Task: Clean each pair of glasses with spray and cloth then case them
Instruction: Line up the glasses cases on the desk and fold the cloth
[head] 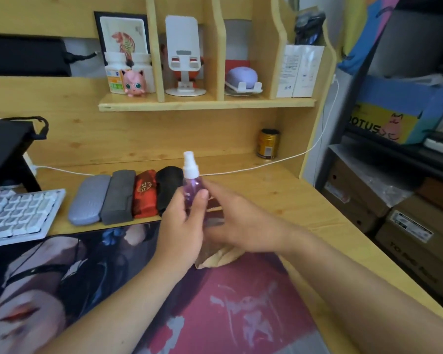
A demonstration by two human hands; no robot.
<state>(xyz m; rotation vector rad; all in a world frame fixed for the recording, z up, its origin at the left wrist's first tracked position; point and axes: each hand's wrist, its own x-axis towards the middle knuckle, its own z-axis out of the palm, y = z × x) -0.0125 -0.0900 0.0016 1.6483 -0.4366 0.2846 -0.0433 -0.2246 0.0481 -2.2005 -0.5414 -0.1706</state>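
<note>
Left hand (182, 226) gripping upright purple spray bottle (191, 180) over desk (304, 200); right hand (230, 223) just behind it, fingers loose, grasp unclear. Beige cloth (223, 259) beneath. Four cases (128, 195) in row behind. Box (384, 123) at right reading "OTUS"; carton (414, 241) lettering blurred.

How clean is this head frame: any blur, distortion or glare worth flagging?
Head view: the right hand is motion-smeared, and whatever lies under it is unreadable; the left hand and spray bottle are sharper. Wide-angle bending curves the shelf and desk edge. Lighting is soft and even, with no strong glare; corners go soft.
</note>
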